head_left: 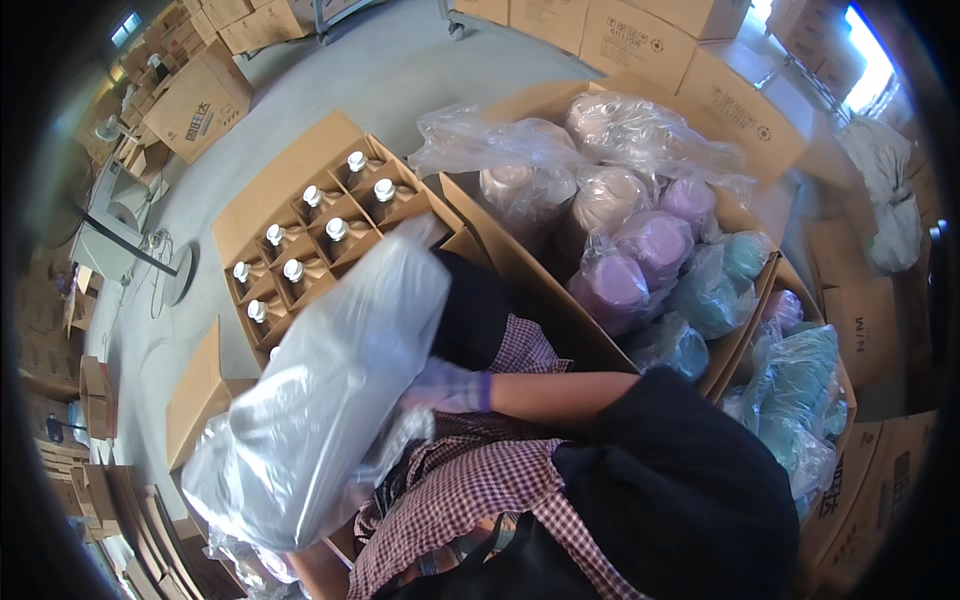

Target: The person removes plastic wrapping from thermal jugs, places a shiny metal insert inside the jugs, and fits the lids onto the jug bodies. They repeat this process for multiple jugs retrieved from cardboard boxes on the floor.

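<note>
A large clear plastic bag [320, 400], blurred by motion, is held up in front of my body, covering the near part of a divided carton. My right hand [450, 387], in a pale purple glove, grips the bag's right side; its fingertips are hidden behind the plastic. My left forearm [322, 572] reaches up under the bag's lower end, and the bag hides the left hand's fingers. Whether the bag has contents cannot be made out. Beyond it, white-capped bottles [337, 229] stand upright in the cells of the cardboard carton [285, 170].
An open box [490, 235] at the right holds bagged beige, purple and teal cylinders [655, 243]. Another box beside it holds teal bagged items [795, 390]. Stacked cartons [640, 50] line the far side. A grey stand [180, 275] is on the floor at the left.
</note>
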`<action>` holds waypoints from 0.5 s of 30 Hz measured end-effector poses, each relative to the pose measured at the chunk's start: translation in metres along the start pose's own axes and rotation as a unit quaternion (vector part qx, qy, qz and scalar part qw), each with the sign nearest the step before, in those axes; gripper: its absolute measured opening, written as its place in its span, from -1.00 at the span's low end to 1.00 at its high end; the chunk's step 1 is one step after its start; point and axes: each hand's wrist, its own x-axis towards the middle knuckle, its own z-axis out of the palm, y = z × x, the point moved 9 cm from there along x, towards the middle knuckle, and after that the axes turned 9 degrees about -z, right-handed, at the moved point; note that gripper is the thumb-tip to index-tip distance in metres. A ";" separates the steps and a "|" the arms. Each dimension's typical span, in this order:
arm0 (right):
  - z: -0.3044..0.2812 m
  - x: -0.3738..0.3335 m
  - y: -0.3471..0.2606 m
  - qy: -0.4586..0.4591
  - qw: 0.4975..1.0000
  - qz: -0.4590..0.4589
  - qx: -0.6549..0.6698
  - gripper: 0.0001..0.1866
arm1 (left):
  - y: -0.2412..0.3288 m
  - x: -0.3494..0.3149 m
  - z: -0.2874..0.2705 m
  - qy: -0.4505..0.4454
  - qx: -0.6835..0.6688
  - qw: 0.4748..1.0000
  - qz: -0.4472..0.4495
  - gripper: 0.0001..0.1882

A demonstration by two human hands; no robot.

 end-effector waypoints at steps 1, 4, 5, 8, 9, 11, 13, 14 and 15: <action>-0.030 -0.017 -0.009 0.025 0.999 -0.035 -0.022 -0.61 | 0.010 0.004 0.019 -0.019 -0.017 0.999 0.020 -0.45; -0.143 -0.094 -0.023 0.134 0.987 0.073 0.047 -0.60 | 0.037 0.008 0.096 -0.125 -0.071 0.986 0.083 -0.44; -0.184 -0.127 -0.054 0.134 0.953 0.090 -0.257 -0.61 | 0.043 0.007 0.136 -0.185 -0.092 0.975 0.082 -0.44; -0.278 -0.227 -0.086 0.152 0.696 0.118 -0.692 -0.62 | 0.060 -0.028 0.194 -0.303 -0.092 0.948 -0.009 -0.43; -0.300 -0.259 -0.083 0.149 0.646 0.126 -0.738 -0.63 | 0.062 -0.037 0.208 -0.338 -0.116 0.934 0.002 -0.46; -0.337 -0.309 -0.071 0.125 0.579 0.138 -0.794 -0.64 | 0.053 -0.052 0.222 -0.364 -0.106 0.924 -0.046 -0.49; -0.361 -0.320 -0.066 0.073 0.562 0.168 -0.807 -0.65 | 0.034 -0.058 0.227 -0.363 -0.105 0.923 -0.071 -0.51; -0.373 -0.318 -0.060 0.041 0.563 0.185 -0.804 -0.64 | 0.032 -0.061 0.228 -0.366 -0.095 0.923 -0.075 -0.51; -0.380 -0.302 -0.056 0.070 0.657 0.175 -0.730 -0.64 | 0.032 -0.063 0.229 -0.369 -0.084 0.922 -0.078 -0.52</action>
